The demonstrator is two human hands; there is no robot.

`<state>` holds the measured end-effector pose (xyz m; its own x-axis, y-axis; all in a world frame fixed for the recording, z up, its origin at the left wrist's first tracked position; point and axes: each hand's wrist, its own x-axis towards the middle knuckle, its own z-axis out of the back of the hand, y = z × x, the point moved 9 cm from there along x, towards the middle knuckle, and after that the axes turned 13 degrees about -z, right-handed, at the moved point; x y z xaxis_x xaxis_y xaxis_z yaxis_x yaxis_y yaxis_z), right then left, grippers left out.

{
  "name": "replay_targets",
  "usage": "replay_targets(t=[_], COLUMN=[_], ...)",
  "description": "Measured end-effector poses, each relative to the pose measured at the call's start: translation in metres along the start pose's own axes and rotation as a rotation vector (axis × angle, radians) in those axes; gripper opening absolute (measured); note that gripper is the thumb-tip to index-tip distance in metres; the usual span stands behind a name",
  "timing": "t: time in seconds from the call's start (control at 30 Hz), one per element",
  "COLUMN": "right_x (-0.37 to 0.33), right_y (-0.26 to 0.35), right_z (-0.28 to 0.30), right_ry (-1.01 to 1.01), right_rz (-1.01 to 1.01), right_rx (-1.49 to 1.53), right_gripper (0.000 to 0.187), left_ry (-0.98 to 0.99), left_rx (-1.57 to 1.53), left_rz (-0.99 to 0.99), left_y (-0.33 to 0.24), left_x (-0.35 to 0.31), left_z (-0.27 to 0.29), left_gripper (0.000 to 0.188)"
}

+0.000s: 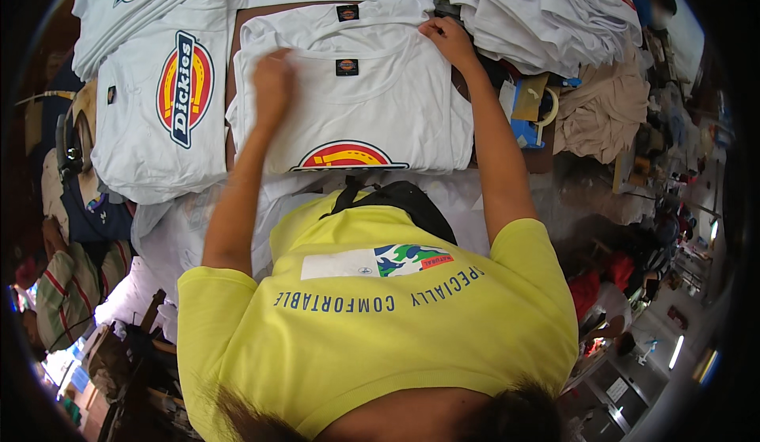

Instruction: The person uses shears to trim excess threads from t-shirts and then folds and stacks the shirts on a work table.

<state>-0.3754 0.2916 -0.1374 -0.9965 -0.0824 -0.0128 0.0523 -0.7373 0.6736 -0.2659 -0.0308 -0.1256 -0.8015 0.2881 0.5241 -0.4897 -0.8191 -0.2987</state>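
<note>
While the white shirt [364, 109] lies face up at the top centre of the frame, its neckline pointing away from the wearer, we see both hands at its upper part. The right hand [451, 40] has its fingertips at the shoulder edge, probably to steady that corner; we cannot tell whether its grip pinches the cloth or just presses on it. The left hand [273, 81] is blurred over the opposite shoulder, so we cannot tell how its grip stands. With one hand at each shoulder, we judge, the cloth can be held evenly across. Another collar with a dark label [347, 13] shows just beyond the neckline, as if the layers were lined up the same way. We find a folded shirt stack [131, 129] at upper left and a looser white pile [546, 14] at upper right, both beside the working spot, perhaps for easy reach. A tape roll [548, 108] sits right of centre near the edge of the brown bench [540, 161], apart from the shirt.
</note>
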Motion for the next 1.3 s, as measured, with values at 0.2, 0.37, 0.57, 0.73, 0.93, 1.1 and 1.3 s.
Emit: replay_targets(t=[0.2, 0.37, 0.57, 0.73, 0.93, 1.1, 1.3], right_x=[-0.007, 0.004, 0.003, 0.005, 0.008, 0.004, -0.004], right_y=[0.021, 0.012, 0.022, 0.024, 0.017, 0.026, 0.026], right_z=[-0.009, -0.005, 0.016, 0.019, 0.018, 0.022, 0.02], right_ry=[-0.159, 0.049, -0.015, -0.014, -0.009, -0.032, -0.165], right_rz=[0.168, -0.069, -0.024, -0.014, -0.027, 0.007, -0.058], right_rx=[-0.216, 0.046, 0.097, 0.117, 0.153, 0.167, 0.018], right_gripper=[0.023, 0.02, 0.021, 0.022, 0.02, 0.017, 0.018], left_ry=[0.196, 0.358, 0.314, 0.299, 0.309, 0.27, 0.332], left_rx=[0.205, -0.117, -0.368, -0.54, -0.551, -0.545, -0.35], left_rz=[-0.016, 0.163, 0.172, 0.168, 0.149, 0.153, 0.194], left_y=[0.072, 0.101, 0.118, 0.118, 0.109, 0.116, 0.117], left_x=[0.034, 0.05, 0.055, 0.061, 0.066, 0.064, 0.061], left_z=[0.018, 0.003, 0.007, 0.015, 0.023, 0.02, 0.018], left_gripper=[0.029, 0.033, 0.032, 0.032, 0.032, 0.032, 0.033])
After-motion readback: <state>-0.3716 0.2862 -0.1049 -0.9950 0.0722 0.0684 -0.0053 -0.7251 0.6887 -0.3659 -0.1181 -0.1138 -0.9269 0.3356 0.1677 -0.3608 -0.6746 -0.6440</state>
